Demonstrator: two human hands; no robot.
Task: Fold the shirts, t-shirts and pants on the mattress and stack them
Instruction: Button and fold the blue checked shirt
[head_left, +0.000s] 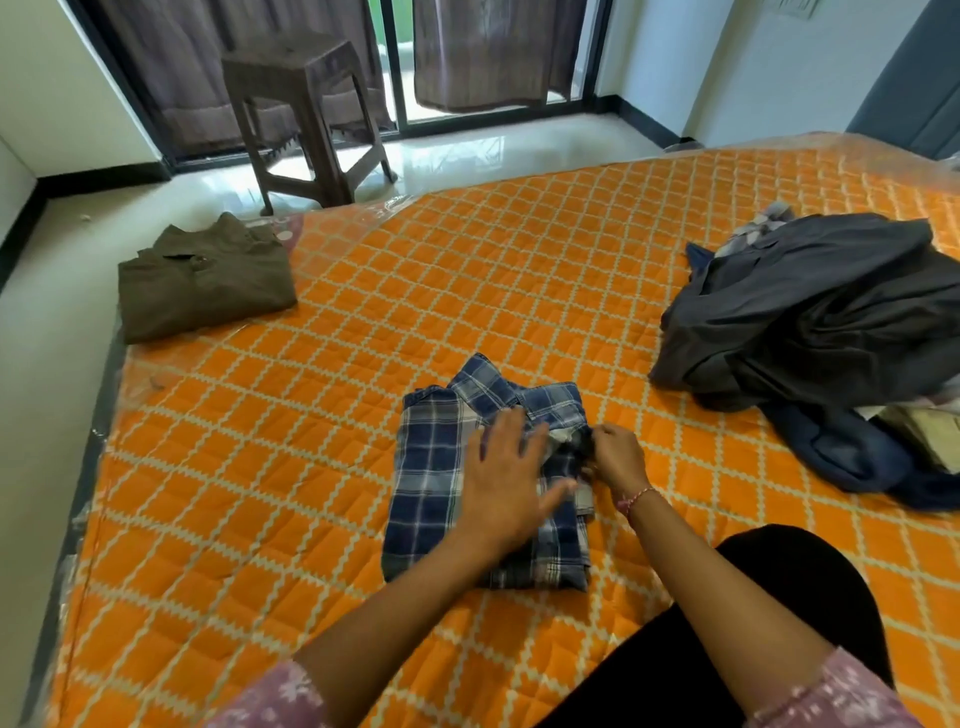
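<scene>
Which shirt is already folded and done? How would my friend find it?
Start at the big orange mattress and go to its far left corner, near the brown stool. The folded olive-brown shirt lies there alone. It is plain, unlike the blue checked shirt under the hands or the dark heap on the right.

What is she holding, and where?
The right hand pinches the plaid shirt at its right edge near the collar; the left hand just presses flat on it.

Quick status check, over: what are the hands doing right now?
Left hand flat on blue plaid shirt. Right hand pinching its right edge. Brown shirt folded, far left. Unfolded pile waiting, right. Nothing blocking.
</scene>
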